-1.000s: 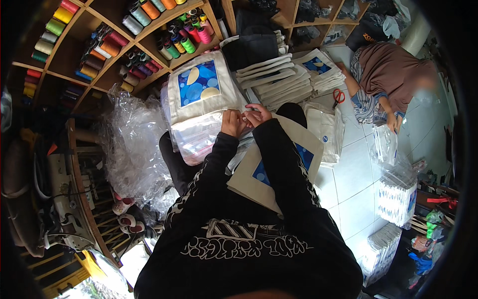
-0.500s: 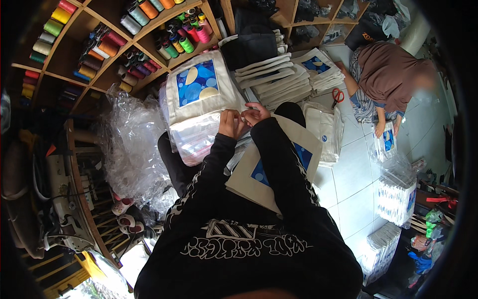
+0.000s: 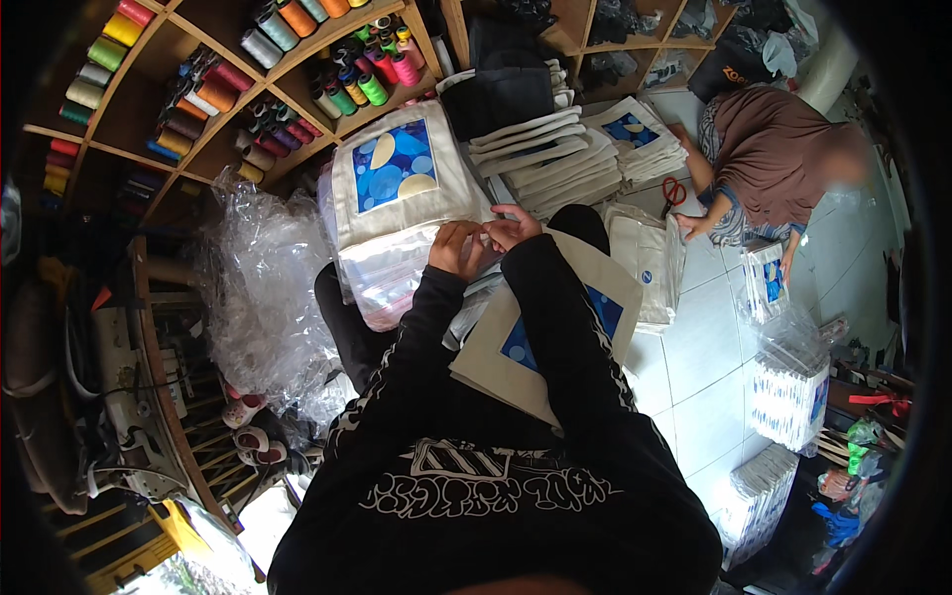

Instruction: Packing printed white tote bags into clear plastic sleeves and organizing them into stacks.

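Observation:
My left hand [image 3: 456, 248] and my right hand [image 3: 512, 228] meet at the lower right edge of a cream tote bag [image 3: 458, 188] with a blue circle-patterned panel. Both hands are closed in a pinch, fingertips almost touching; the small thing between them cannot be made out. The bag lies flat on a stack of clear plastic packaging [image 3: 382, 288]. Across my lap, partly under my right forearm, rests another cream tote bag [image 3: 486, 352] with a blue panel.
Crumpled clear plastic [image 3: 263, 297] is heaped at the left, below shelves of thread spools [image 3: 297, 20]. Stacked tote bags [image 3: 555, 164], red-handled scissors [image 3: 673, 190] and a plastic-wrapped bag [image 3: 640, 263] lie to the right. A co-worker [image 3: 769, 149] sits beyond, near packed bundles [image 3: 790, 402].
My left hand has shifted slightly, its fingers still by the bag's edge. The co-worker has moved one hand from the small packed bag toward the plastic-wrapped bag near the scissors.

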Motion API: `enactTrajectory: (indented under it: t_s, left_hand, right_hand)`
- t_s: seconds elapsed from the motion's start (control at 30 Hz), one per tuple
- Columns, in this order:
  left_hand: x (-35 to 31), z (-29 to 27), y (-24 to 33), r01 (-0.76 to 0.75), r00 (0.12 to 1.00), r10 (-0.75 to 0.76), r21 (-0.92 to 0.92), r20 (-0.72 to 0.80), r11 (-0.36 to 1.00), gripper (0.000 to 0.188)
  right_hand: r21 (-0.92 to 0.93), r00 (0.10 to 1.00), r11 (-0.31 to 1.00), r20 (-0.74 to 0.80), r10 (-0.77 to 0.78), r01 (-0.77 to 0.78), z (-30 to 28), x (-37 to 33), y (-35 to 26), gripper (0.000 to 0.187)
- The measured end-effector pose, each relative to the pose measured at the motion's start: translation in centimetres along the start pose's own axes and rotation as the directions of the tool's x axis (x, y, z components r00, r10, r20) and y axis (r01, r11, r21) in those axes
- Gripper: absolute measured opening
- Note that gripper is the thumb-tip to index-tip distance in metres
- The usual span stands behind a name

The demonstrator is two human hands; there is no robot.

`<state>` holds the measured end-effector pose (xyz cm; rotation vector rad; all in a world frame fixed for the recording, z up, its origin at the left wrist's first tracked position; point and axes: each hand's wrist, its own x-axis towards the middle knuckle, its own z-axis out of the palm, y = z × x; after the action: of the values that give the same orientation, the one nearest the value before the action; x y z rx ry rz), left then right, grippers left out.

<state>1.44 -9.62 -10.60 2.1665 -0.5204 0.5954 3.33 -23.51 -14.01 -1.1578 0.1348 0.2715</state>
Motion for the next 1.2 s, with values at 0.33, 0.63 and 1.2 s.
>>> enactTrajectory:
  t_s: [0.33,0.63,1.2]
  left_hand:
    - [0.4,-0.2,-0.3,0.02,1.0,-0.02,0.031,0.02,0.999,0.009]
    - [0.3,0.2,-0.3,0.082,0.996,-0.083,0.011,0.044,0.997,0.012]
    - [-0.2,0.6,-0.2,-0.056,0.997,0.061,0.102,-0.043,0.993,0.013]
  right_hand:
    - [-0.003,1.0,1.0,0.023,-0.002,0.002,-0.2,0.1,0.0,0.032]
    - [0.03,0.999,1.0,0.04,0.0,-0.001,-0.1,0.2,0.2,0.033]
    - [-0.037,1.0,0.999,-0.027,0.007,-0.008,-0.1,0.7,1.0,0.04]
